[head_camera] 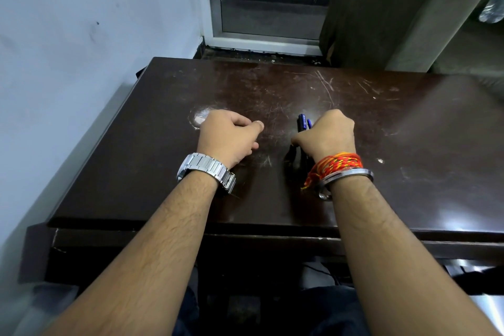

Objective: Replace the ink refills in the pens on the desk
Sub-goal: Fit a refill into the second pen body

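Blue and black pens (303,124) lie on the dark brown desk (409,144), their tips poking out past my right hand (326,132). That hand is curled over them with its fingers closed on the bundle; most of each pen is hidden under it. More dark pen ends (293,157) show below the hand near the wrist. My left hand (229,133) rests on the desk to the left as a loose fist, thumb forward, with nothing visible in it.
A white worn patch (200,117) marks the desk just behind my left hand. A pale wall runs along the left, a window frame (261,41) stands behind the desk, and a brown curtain (368,8) hangs at back right. A plastic bottle (493,5) sits far right.
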Action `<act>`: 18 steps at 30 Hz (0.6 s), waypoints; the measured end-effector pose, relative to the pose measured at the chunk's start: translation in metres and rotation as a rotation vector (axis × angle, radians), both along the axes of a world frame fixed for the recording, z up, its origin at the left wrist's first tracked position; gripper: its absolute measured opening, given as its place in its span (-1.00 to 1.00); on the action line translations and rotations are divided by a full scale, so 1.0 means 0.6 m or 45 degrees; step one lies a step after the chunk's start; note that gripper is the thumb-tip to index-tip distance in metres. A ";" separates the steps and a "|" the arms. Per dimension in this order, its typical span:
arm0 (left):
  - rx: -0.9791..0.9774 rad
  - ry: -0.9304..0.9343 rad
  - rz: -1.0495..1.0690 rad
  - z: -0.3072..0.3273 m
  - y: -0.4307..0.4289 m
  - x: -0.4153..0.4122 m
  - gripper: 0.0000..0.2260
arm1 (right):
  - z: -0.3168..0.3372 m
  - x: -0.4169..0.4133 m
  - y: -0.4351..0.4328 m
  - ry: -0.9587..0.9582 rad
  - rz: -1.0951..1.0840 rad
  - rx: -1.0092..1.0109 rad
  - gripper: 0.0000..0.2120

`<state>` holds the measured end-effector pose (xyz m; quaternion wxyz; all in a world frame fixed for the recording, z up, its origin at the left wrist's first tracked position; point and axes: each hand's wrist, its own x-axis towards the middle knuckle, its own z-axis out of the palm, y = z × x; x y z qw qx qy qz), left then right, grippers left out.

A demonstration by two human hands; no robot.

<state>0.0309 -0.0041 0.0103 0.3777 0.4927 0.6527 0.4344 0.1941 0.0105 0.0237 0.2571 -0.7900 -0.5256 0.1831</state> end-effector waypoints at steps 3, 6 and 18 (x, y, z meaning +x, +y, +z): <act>0.009 -0.013 0.014 0.000 0.001 -0.002 -0.89 | 0.002 -0.002 -0.003 -0.001 -0.010 0.025 -0.62; 0.036 -0.018 0.070 0.005 0.002 -0.008 -0.90 | 0.000 -0.001 -0.003 -0.008 -0.011 0.036 -0.67; -0.136 0.598 0.459 0.017 0.004 -0.093 -0.88 | -0.005 -0.020 0.000 0.027 0.069 0.110 -0.86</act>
